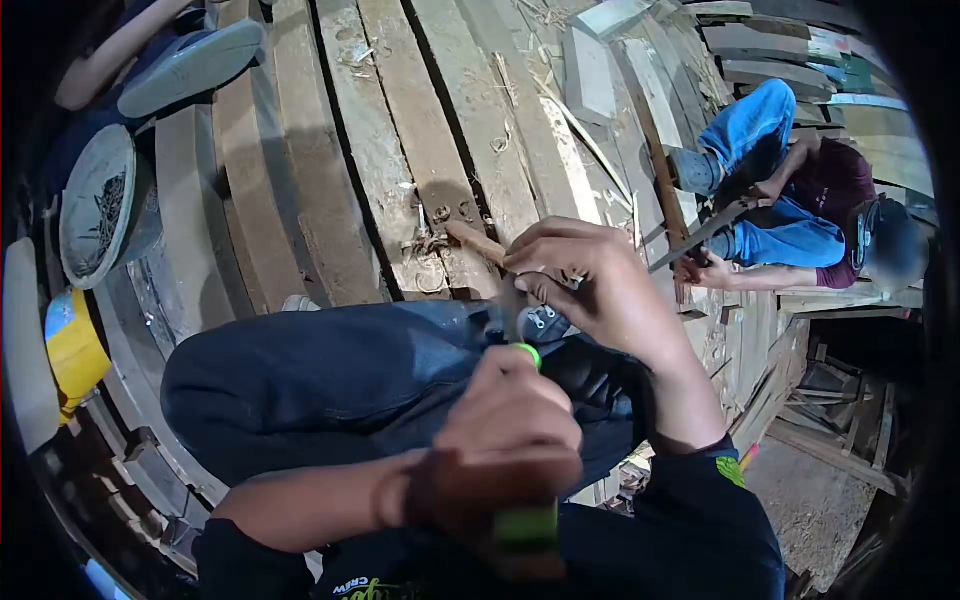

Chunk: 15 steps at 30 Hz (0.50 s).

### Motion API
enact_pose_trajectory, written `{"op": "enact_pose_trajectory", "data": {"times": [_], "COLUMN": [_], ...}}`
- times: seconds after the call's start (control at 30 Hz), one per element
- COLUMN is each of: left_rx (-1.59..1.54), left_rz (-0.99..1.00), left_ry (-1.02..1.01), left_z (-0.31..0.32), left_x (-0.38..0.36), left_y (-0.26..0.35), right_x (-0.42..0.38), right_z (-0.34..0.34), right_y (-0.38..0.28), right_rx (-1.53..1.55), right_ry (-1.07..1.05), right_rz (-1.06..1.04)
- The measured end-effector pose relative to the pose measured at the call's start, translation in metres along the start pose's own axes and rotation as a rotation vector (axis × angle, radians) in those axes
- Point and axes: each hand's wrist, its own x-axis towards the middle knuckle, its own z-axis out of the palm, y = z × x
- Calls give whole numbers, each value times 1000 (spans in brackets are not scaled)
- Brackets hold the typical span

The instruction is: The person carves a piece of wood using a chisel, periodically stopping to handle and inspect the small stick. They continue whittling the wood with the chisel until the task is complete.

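Head view, the only one. Person sits on a deck of rough weathered wooden planks (400, 150), knees drawn up in dark blue jeans (330, 385). Left hand (510, 440) is clenched round a green-handled tool (527, 523), close to the lens and blurred; what kind of tool it is cannot be told, since its working end is hidden behind the fist and knee. Right hand (585, 285) is curled in a pinch grip on a short light-brown wooden stick (478, 241), which slants up-left from the fingers and hangs just above the planks and a scatter of pale wood shavings (430, 245). Risks, as judged: the two hands work very near one another, so a slip of the tool could run into the right hand's fingers or the knee below; the pinch on the stick looks light, so it may twist or drop into the dark gaps between planks; shavings underfoot could be slippery. Count: two hands of the wearer, one green-handled tool, one stick. One round grey metal bowl of dark nails (97, 205) at far left, one yellow plastic container (75, 350) below it. One co-worker in blue trousers (770, 180) crouches at right, well apart, holding a long dark bar (700, 235).
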Motion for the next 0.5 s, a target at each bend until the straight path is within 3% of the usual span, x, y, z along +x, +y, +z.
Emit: {"op": "enact_pose_trajectory", "data": {"times": [0.07, 0.13, 0.17, 0.27, 0.33, 0.5], "left_rx": [-46, 2, 26, -51, -60, -154], "left_rz": [58, -22, -16, -312, -404, -209], "left_ry": [31, 6, 126, 481, 572, 592], "left_z": [5, -3, -5, -12, -26, -51], "left_x": [2, -7, -10, 3, 16, 26], "left_y": [3, -12, -28, -23, -12, -25], "right_x": [0, 3, 5, 4, 2, 2], "right_z": [0, 0, 1, 3, 0, 3], "right_y": [4, 11, 14, 14, 10, 9], "right_rx": [0, -4, -27, -65, -78, -55], "right_ry": [27, 58, 122, 250, 247, 207], "right_rz": [-2, -20, -33, -29, -28, 28]}}
